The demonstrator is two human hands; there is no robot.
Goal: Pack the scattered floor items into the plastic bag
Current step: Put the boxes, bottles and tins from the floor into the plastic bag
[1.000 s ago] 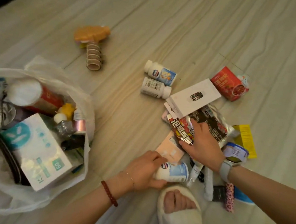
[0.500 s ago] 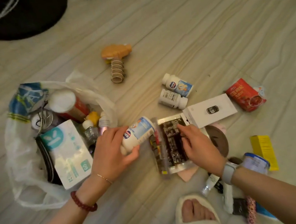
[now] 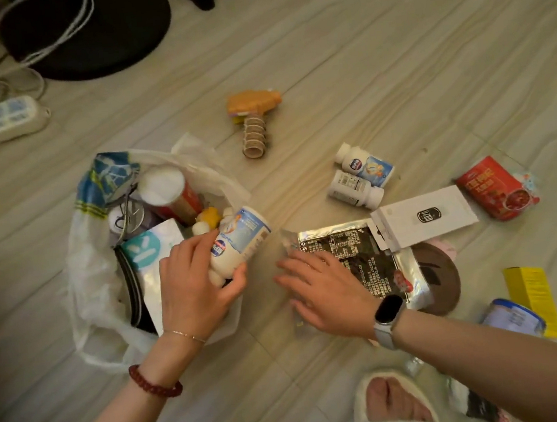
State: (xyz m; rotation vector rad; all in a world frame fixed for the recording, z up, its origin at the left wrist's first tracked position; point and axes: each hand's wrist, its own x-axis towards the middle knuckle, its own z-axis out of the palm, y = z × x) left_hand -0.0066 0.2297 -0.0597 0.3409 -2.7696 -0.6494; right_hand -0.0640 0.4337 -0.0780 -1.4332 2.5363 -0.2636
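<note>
Plastic bag [image 3: 93, 292] sits open on the floor [image 3: 358, 65], already crowded with a tissue pack [image 3: 151, 255] and a red tube [image 3: 179, 197]. Foil pouch [image 3: 372, 263] lies flat just right of it; right hand [image 3: 330, 294] rests spread on its near edge, nothing clasped. Left hand [image 3: 192, 288] grips a white bottle [image 3: 239, 239] over the bag's right rim.

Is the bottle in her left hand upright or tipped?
Tipped. The bottle lies slanted in the left hand, cap toward the wrist, over the bag.
</note>
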